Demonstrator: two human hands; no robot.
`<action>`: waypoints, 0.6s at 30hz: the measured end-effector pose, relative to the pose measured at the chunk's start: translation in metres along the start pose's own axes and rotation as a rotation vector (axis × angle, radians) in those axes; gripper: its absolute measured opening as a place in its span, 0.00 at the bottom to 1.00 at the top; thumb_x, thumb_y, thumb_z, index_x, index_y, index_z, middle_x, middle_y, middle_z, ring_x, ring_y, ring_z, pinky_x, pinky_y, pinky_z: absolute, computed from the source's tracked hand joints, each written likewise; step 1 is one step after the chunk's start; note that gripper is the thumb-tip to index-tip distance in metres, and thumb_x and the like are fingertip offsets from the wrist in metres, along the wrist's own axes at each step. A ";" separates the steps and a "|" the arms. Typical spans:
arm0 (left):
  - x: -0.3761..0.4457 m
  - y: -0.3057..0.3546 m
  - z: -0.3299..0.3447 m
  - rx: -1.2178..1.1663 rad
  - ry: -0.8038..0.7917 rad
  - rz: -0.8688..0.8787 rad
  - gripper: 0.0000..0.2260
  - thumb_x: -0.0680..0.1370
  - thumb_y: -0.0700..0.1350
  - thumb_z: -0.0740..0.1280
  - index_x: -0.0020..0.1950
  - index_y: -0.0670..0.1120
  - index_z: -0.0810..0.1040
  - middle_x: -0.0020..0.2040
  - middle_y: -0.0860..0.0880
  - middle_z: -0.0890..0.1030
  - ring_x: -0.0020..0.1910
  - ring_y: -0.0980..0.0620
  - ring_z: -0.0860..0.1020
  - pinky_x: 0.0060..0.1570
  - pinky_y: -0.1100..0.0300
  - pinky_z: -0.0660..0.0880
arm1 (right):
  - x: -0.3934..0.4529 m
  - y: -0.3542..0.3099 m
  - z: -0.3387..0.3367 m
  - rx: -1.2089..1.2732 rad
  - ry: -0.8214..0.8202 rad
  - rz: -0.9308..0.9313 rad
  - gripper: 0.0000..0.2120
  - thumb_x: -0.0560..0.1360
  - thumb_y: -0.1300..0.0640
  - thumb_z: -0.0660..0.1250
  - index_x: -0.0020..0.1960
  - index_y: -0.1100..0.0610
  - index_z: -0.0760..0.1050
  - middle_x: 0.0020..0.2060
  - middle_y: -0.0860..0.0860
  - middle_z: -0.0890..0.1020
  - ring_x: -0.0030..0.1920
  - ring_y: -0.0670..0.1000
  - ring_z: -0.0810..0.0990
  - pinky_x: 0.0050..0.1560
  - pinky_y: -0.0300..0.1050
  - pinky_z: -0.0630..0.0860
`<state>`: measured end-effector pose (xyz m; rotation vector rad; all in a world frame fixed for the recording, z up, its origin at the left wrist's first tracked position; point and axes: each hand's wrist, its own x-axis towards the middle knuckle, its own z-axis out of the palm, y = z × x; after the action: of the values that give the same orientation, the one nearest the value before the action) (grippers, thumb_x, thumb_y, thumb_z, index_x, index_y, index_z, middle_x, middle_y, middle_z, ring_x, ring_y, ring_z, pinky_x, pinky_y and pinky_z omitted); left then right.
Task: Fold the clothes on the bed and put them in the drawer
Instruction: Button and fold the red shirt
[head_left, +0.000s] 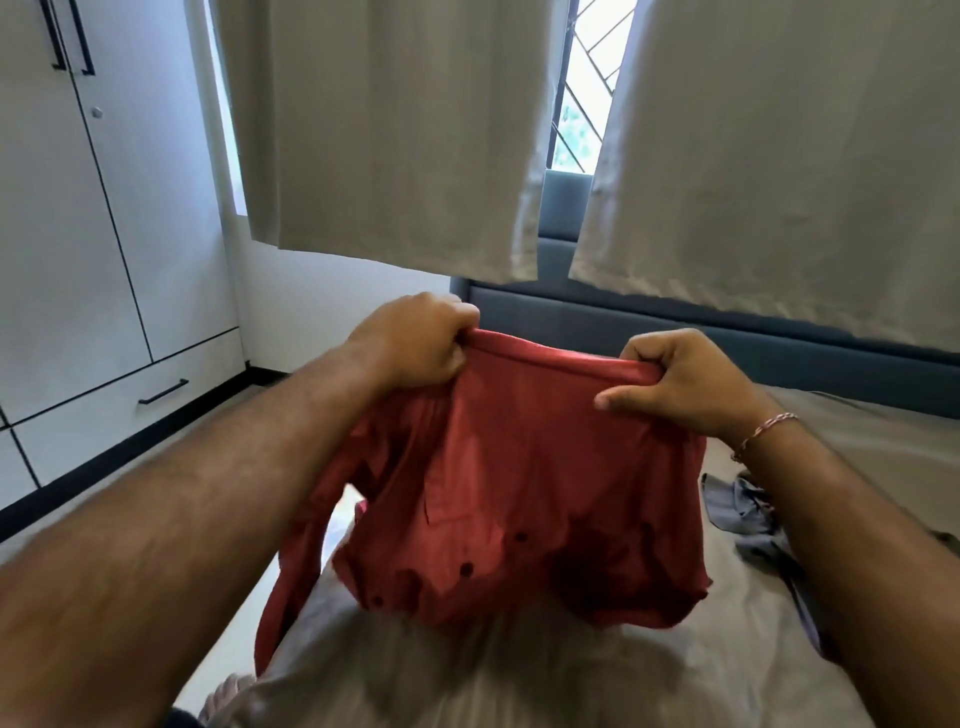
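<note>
Red shirt (519, 483), soft and limp, hangs over bed (779, 597), left hand (415, 343) and right hand (685, 379) pinching its top edge, best grip there.

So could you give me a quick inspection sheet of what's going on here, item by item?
Surface: bed with a beige sheet, lightly wrinkled.
Job's things: red button-up shirt held up above the bed, not yet folded; wardrobe drawer to the left, closed.
Clutter: grey garment crumpled on the sheet to the right, partly behind the right forearm.
Grippers: left hand and right hand each grip the shirt's top edge.
Cables: nothing seen.
Surroundings: white wardrobe on the left, beige curtains over a grilled window, dark headboard.
</note>
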<state>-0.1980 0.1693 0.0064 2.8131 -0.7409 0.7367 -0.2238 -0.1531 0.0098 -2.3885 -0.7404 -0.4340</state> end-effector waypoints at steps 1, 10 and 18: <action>0.003 -0.001 -0.002 0.075 0.021 -0.047 0.04 0.70 0.42 0.64 0.40 0.50 0.69 0.42 0.50 0.76 0.43 0.41 0.77 0.41 0.50 0.75 | 0.002 0.002 0.000 -0.047 0.007 0.005 0.19 0.65 0.43 0.83 0.35 0.54 0.78 0.28 0.44 0.75 0.29 0.43 0.69 0.33 0.40 0.69; 0.021 -0.039 -0.009 0.333 0.117 -0.443 0.09 0.73 0.39 0.65 0.50 0.48 0.80 0.49 0.42 0.83 0.50 0.35 0.82 0.44 0.51 0.73 | 0.018 0.017 0.000 -0.737 0.278 0.219 0.08 0.74 0.51 0.67 0.50 0.45 0.83 0.43 0.53 0.86 0.46 0.63 0.84 0.41 0.51 0.77; 0.053 -0.085 -0.007 0.135 0.020 -0.893 0.16 0.77 0.40 0.62 0.62 0.41 0.81 0.63 0.38 0.81 0.63 0.35 0.79 0.60 0.46 0.78 | 0.034 0.064 -0.006 -0.214 0.205 0.791 0.18 0.69 0.61 0.56 0.49 0.61 0.82 0.35 0.60 0.85 0.36 0.64 0.84 0.33 0.45 0.76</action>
<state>-0.1188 0.2221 0.0380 2.7909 0.5831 0.6318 -0.1595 -0.1853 0.0017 -2.5382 0.3708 -0.4130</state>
